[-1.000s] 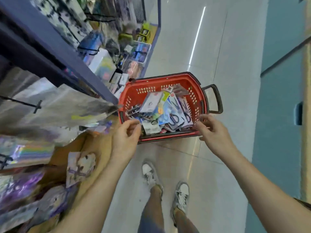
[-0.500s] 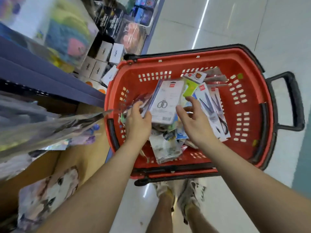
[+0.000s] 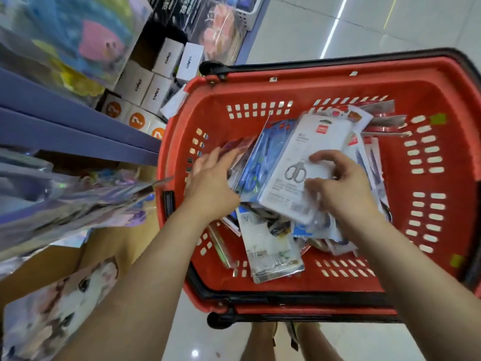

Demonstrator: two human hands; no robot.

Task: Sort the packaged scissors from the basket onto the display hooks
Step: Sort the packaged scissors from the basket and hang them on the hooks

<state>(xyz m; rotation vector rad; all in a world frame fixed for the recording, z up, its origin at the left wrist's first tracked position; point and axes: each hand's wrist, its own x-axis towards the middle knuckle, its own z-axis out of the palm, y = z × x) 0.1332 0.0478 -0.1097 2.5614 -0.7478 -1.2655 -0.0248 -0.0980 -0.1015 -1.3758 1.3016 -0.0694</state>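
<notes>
The red basket (image 3: 307, 82) sat on the shiny floor (image 3: 299, 29), right beside a blue shelf (image 3: 67, 126). It was full of scissors in flat packs, all heaped up in a messy pile.

Both hands were down inside the basket. The right hand (image 3: 341, 188) had its fingers (image 3: 316, 185) and thumb curled on a white scissors pack (image 3: 315, 144), and it held on to that pack. The pack was on top of the pile, near the middle of the basket, and it tilted up. A small picture of grey scissors showed on it, just by the thumb.

The left hand (image 3: 210, 183) was at the left side of the pile. Its fingers were almost straight and lay against the edge of some packs there. I could not see its thumb. A blue scissors pack (image 3: 260, 162) stood on its edge between the two hands, touching the white pack.

A clear pack (image 3: 270, 248) lay lower down, close to the near wall of the basket. More packs stuck out at the far right side.

On the shelf stood small white boxes (image 3: 158, 79). Shiny bags (image 3: 67, 204) hung out from the left side. Two legs (image 3: 263, 342) showed under the basket.
</notes>
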